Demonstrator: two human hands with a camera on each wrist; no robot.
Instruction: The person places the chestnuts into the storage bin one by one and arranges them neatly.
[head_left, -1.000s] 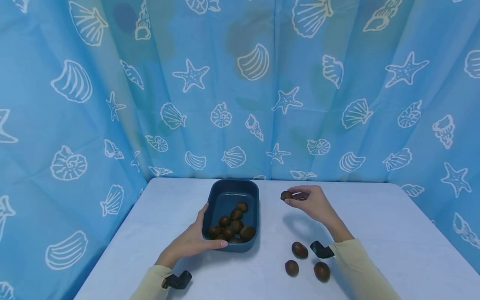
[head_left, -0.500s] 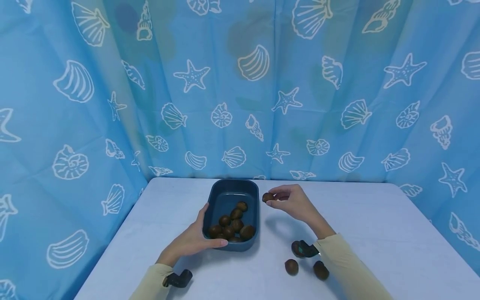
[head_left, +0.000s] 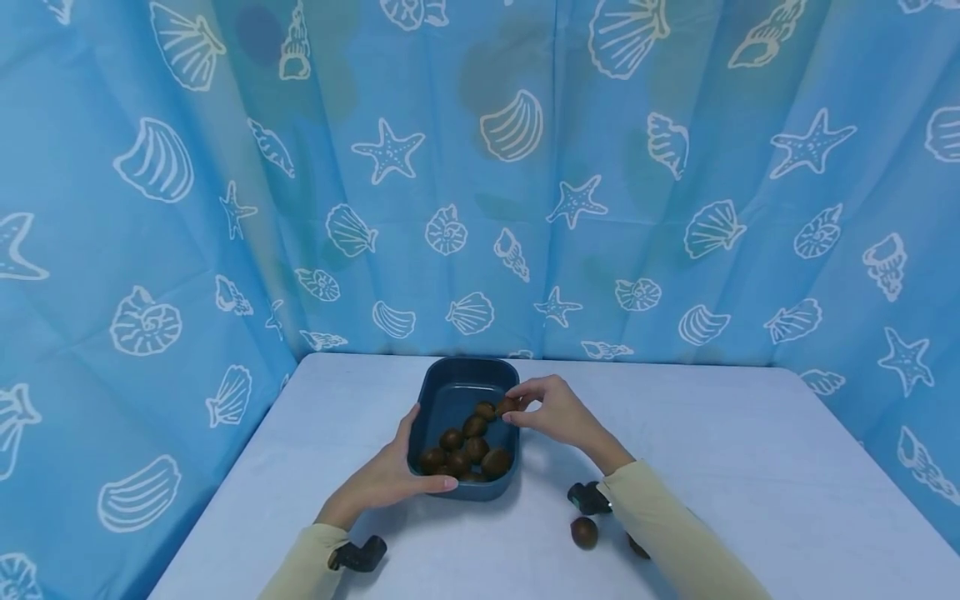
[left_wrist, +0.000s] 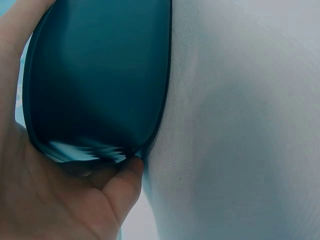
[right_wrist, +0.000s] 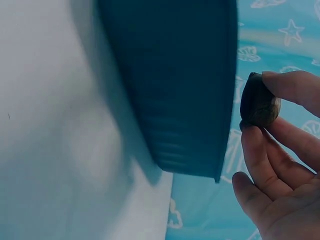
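Note:
A dark blue rectangular box (head_left: 480,492) stands on the table with several brown chestnuts (head_left: 476,450) inside, mostly toward its near end. My left hand (head_left: 375,485) holds the box at its near left corner, thumb along the front wall and fingers at the left side. Between thumb and fingertips my right hand (head_left: 561,414) pinches another chestnut (head_left: 507,406), over the box's right rim. The right wrist view shows this pinched chestnut (right_wrist: 260,102) beside the box's outer wall (right_wrist: 175,90). From the left wrist, the box (left_wrist: 105,65) hides its contents.
Near the right forearm lie a loose chestnut (head_left: 584,532) and a second chestnut (head_left: 637,547), half hidden by the sleeve (head_left: 675,533). The black wrist camera (head_left: 588,498) overlaps a third. A blue shell-print curtain (head_left: 480,208) hangs behind the white table (head_left: 750,450).
My right hand has moved left with its chestnut, from well right of the box to over its right rim. The left hand and the box have stayed put.

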